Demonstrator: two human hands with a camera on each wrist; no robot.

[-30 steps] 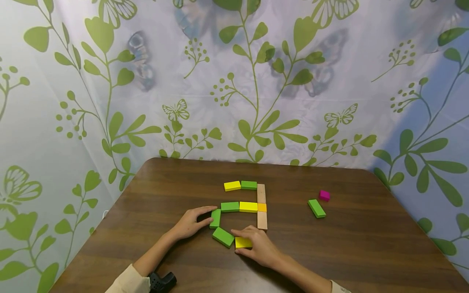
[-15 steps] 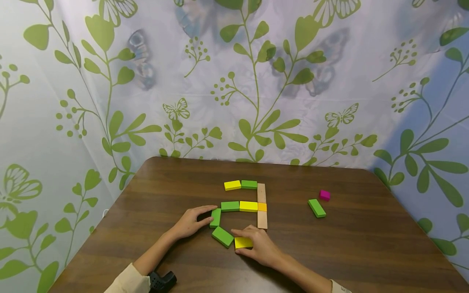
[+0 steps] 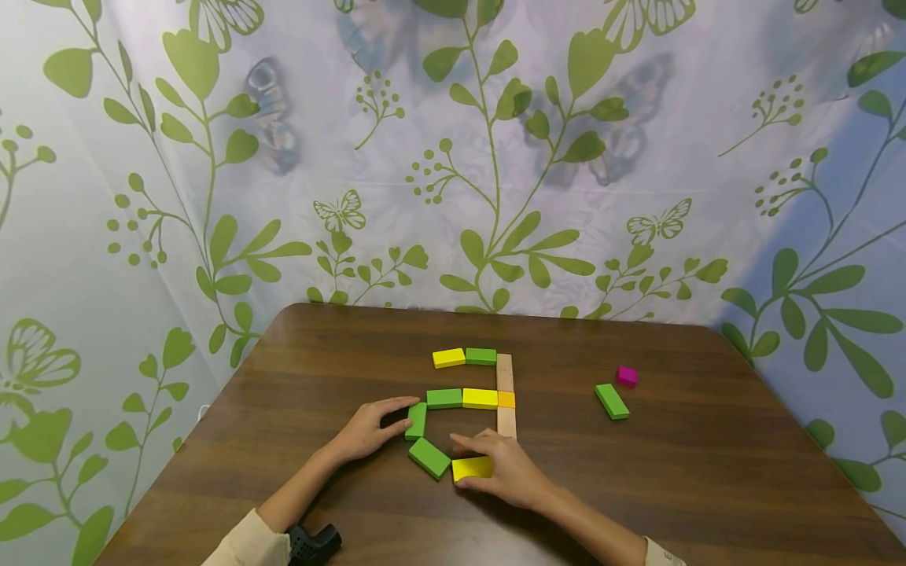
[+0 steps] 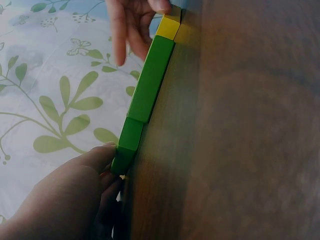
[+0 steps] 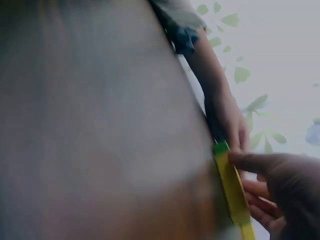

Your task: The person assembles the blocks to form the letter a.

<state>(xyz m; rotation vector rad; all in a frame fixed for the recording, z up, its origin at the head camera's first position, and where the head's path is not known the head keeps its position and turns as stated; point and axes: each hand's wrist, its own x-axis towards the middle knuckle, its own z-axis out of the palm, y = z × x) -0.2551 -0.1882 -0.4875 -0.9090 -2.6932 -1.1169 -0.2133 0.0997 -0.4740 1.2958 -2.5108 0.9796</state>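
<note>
My left hand [image 3: 366, 432] rests at the left side of an upright-running green wooden block [image 3: 416, 422], its fairly straight index finger and thumb touching it. Below that lies a slanted green block [image 3: 429, 458]. Beside its right end sits a yellow block [image 3: 470, 469], which my right hand [image 3: 511, 470] touches with the thumb at the near side. The right fingers extend beyond the block, apart from its far edge. In the left wrist view, the right thumb meets the top of the yellow block [image 4: 169, 27]. The right palm hides the yellow block's right end.
Green [image 3: 444, 399] and yellow [image 3: 480, 399] blocks form a row ending at a small orange block [image 3: 506, 400], with plain wooden blocks [image 3: 505, 373] above and below it. Another yellow-green row lies behind. A green block [image 3: 612, 402] and magenta cube [image 3: 627, 376] lie right.
The right fingers have lifted away from the yellow block's far side, showing more of it. The yellow and slanted green blocks have shifted slightly left. My left hand has stayed put.
</note>
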